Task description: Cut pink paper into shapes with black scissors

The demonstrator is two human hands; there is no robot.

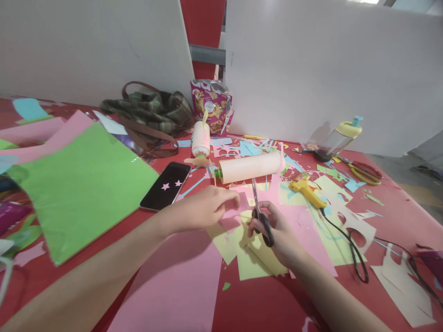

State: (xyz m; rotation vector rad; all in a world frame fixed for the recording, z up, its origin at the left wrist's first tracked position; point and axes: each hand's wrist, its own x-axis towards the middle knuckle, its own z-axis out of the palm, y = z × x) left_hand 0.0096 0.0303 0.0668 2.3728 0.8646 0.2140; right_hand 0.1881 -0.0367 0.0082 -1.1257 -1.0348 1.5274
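My left hand [204,207] hovers over or touches a piece of pink paper [240,205]. Its fingers are loosely bent, with the index finger and thumb apart and nothing visible between them. In my right hand [277,230] is a pair of scissors [258,210] with black handles, blades pointing away and nearly closed. Below it lie sheets of pale yellow paper [249,265]. Just beyond both hands, a paper-wrapped bottle [249,167] with a green neck lies on its side, a pink strip around its right end.
Left stand a green sheet [90,180] and a phone [166,186] with pink stars on it. Behind are a second wrapped bottle [201,138], a snack bag [212,108] and a plaid bag [152,108]. Right are a yellow glue gun [308,191], its cord, a clear bottle [341,140] and pliers [365,173].
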